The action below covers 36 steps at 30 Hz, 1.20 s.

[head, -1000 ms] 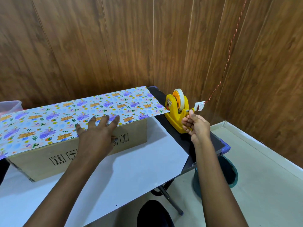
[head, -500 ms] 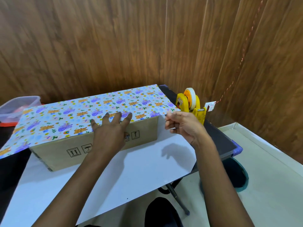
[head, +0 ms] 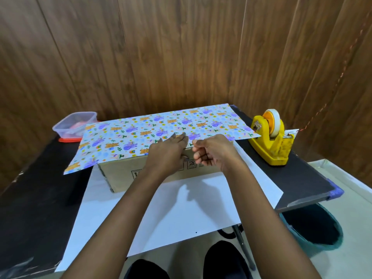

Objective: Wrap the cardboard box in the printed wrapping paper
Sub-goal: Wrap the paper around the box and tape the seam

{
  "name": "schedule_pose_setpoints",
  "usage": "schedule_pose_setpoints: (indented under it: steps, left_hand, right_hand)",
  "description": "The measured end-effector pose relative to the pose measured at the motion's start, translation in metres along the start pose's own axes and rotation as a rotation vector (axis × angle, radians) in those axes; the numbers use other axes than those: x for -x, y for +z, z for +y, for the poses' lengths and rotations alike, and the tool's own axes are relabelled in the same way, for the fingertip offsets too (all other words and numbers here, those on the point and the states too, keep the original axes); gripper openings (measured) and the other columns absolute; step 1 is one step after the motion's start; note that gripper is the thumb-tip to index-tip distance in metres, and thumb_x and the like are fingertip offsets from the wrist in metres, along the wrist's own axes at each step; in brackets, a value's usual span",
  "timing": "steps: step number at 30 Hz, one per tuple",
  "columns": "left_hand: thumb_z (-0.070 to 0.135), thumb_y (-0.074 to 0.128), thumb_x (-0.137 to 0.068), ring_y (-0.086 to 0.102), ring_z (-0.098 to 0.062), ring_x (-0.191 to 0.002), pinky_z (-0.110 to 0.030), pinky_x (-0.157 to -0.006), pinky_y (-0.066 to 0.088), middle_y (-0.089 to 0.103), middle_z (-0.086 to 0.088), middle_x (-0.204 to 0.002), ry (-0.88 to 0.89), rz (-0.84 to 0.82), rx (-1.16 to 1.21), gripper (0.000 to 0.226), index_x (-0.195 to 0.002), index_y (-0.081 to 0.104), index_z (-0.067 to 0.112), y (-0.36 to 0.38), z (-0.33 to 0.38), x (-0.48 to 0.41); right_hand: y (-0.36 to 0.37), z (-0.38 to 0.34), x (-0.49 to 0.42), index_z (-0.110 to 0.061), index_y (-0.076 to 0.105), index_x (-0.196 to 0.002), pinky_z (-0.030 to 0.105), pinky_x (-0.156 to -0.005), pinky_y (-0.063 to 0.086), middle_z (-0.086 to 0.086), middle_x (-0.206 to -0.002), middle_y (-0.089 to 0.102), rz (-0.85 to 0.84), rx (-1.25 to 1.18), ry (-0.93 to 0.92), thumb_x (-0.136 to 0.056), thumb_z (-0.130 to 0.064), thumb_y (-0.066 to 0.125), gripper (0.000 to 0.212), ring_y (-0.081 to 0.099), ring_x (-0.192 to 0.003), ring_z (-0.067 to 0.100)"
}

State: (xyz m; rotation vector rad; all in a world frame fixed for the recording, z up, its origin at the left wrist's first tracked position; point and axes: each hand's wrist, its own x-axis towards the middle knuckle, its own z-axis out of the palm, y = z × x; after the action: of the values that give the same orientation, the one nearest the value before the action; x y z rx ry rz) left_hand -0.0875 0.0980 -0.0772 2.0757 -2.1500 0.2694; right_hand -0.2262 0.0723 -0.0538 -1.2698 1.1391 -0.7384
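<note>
From my remote seat I see the cardboard box lying lengthwise on a white sheet spread over the dark surface, its printed handling marks facing me. The printed wrapping paper lies flat across the box's top, pattern up, and overhangs it at the left and right ends. Its near edge runs along the box's near top edge.

The left hand lies flat on that near edge with the fingers straight and together, pressing the paper down onto the box. The right hand is just beside it, almost touching, with its fingers curled into the palm and the thumb against the forefinger right at the paper's edge. I cannot tell whether anything is pinched there — nothing shows between the fingertips.

At the back left of the surface stands a clear plastic container on a red lid. Something pink and white lies inside it, too blurred to name. The paper's left corner comes just beside it.

To the right of the box, apart from it, a yellow tape dispenser carries a roll of tape on an orange hub. A red-and-white twisted cord runs up the wooden wall from behind the dispenser.

On the floor, partly under the surface's right corner, sits a teal bin — its inside is dark and I can make out no contents.
</note>
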Motion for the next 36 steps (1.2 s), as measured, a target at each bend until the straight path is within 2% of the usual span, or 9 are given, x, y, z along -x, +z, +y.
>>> schedule_pose_setpoints:
  steps: [4,7,12,15,18,22,30,33,36]
  left_hand:
    - [0.039,0.046,-0.093,0.029,-0.015,-0.139,-0.034,-0.097,0.040,0.014,0.015,-0.156,-0.028,0.016,0.047,0.061,-0.148,0.019,0.032,0.000,-0.009,0.006]
    - [0.031,0.044,-0.095,0.029,-0.012,-0.138,-0.033,-0.096,0.040,0.015,0.015,-0.155,0.000,0.019,0.079,0.058,-0.148,0.021,0.031,-0.001,-0.012,0.008]
    - [0.021,0.051,-0.090,0.046,-0.015,-0.126,-0.027,-0.087,0.042,0.030,0.018,-0.150,0.076,-0.045,0.239,0.040,-0.130,0.053,0.024,-0.014,-0.027,0.006]
    - [0.014,0.057,-0.086,0.048,-0.012,-0.122,-0.025,-0.088,0.041,0.043,0.008,-0.144,0.088,-0.015,0.380,0.033,-0.119,0.061,0.012,-0.014,-0.034,0.006]
    - [0.011,0.059,-0.085,0.050,-0.018,-0.117,-0.025,-0.089,0.037,0.051,-0.004,-0.135,0.046,0.001,0.478,0.040,-0.124,0.055,0.006,-0.014,-0.037,0.005]
    - [0.011,0.058,-0.086,0.038,-0.014,-0.131,-0.017,-0.095,0.029,0.042,0.000,-0.144,0.040,-0.003,0.464,0.054,-0.138,0.044,0.012,-0.014,-0.039,0.003]
    - [0.013,0.061,-0.084,0.043,-0.016,-0.126,-0.017,-0.088,0.031,0.044,0.000,-0.143,0.022,-0.011,0.494,0.057,-0.138,0.044,0.012,-0.013,-0.039,0.002]
    - [0.015,0.063,-0.084,0.038,-0.015,-0.131,-0.019,-0.095,0.029,0.041,-0.001,-0.145,0.017,-0.023,0.479,0.059,-0.139,0.042,0.011,-0.013,-0.038,0.003]
    - [0.014,0.064,-0.083,0.036,-0.015,-0.133,-0.020,-0.098,0.029,0.038,0.001,-0.147,0.016,-0.029,0.470,0.062,-0.141,0.040,0.011,-0.013,-0.038,0.003]
  right_hand:
    - [0.018,0.001,0.001,-0.006,0.055,-0.064,0.010,-0.034,0.031,0.000,-0.034,0.053,0.054,-0.042,-0.002,-0.092,-0.013,0.054,0.030,0.048,-0.027,0.009]
    - [0.028,-0.001,0.001,-0.005,0.054,-0.063,0.010,-0.033,0.030,0.000,-0.033,0.052,0.077,-0.058,-0.006,-0.091,-0.011,0.053,0.029,0.047,-0.026,0.010]
    - [0.041,-0.001,0.002,-0.007,0.055,-0.063,0.012,-0.034,0.032,-0.002,-0.035,0.051,0.052,-0.137,-0.018,-0.092,-0.014,0.053,0.030,0.047,-0.029,0.008]
    - [0.048,0.001,0.001,-0.008,0.056,-0.064,0.011,-0.034,0.031,-0.003,-0.035,0.050,0.026,-0.192,-0.001,-0.093,-0.017,0.053,0.030,0.047,-0.029,0.007]
    - [0.056,0.001,0.002,-0.007,0.055,-0.065,0.010,-0.033,0.029,-0.003,-0.033,0.049,0.046,-0.177,0.013,-0.093,-0.015,0.053,0.029,0.045,-0.027,0.007]
    - [0.064,-0.004,0.004,-0.004,0.053,-0.064,0.010,-0.032,0.028,-0.001,-0.030,0.048,0.129,-0.044,0.007,-0.091,-0.009,0.051,0.029,0.043,-0.023,0.010]
    - [0.068,-0.018,-0.005,-0.004,0.051,-0.055,0.010,-0.034,0.029,0.000,-0.025,0.044,0.207,0.412,0.030,-0.087,-0.009,0.049,0.033,0.043,-0.021,0.012]
    - [0.063,-0.016,-0.006,-0.004,0.052,-0.055,0.015,-0.037,0.034,0.000,-0.027,0.046,0.177,0.437,0.046,-0.090,-0.015,0.055,0.037,0.045,-0.024,0.014]
    - [0.059,-0.011,0.000,-0.005,0.051,-0.058,0.015,-0.035,0.027,-0.001,-0.027,0.045,0.127,0.382,0.050,-0.092,-0.025,0.055,0.040,0.043,-0.021,0.011]
